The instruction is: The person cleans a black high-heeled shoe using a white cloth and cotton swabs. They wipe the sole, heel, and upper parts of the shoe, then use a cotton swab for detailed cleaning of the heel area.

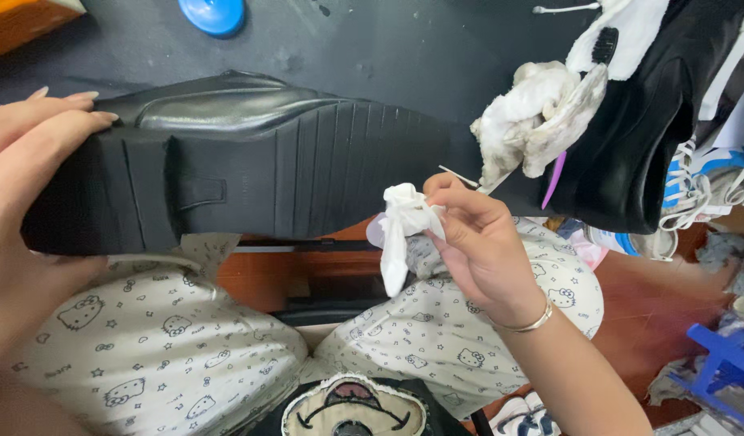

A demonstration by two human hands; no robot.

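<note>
Black leather shoe with a ridged rubber sole lies on its side across my view, sole toward me, above my knees in patterned cream trousers. My left hand is clamped round its heel. My right hand has fingers pinched together on a crumpled white wipe, just below the sole's toe end. To clean well, I judge I should brace the heel and rub along the grooves. Beyond sit soiled used wipes, a second black shoe and a round blue lid.
</note>
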